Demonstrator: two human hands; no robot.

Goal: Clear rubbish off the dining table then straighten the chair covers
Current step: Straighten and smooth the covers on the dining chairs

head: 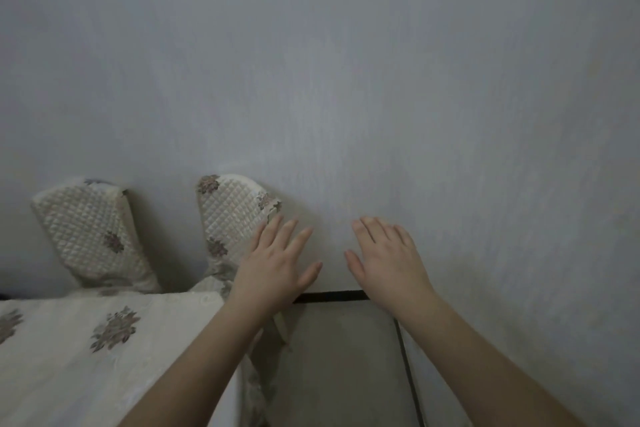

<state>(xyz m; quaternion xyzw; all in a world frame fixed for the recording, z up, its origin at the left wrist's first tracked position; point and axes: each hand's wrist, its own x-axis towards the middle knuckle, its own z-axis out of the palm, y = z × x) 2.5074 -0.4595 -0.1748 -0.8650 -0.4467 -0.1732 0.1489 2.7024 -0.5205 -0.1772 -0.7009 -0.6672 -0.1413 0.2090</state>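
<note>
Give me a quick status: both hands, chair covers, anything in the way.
Left hand open, over near chair cover. Right hand open, holding nothing, in front of wall. Far chair cover untouched. No rubbish visible on tablecloth; nothing blocking.

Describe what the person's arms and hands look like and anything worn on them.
Both forearms are bare, with no sleeve in view. The left hand and right hand wear no gloves, and no rings, watch or bracelet show. The fingers have short, unpainted nails.

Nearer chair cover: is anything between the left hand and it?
Nothing visible. The left hand is open, its fingers overlapping the right edge of the nearer chair cover; the right hand is open alongside.
</note>
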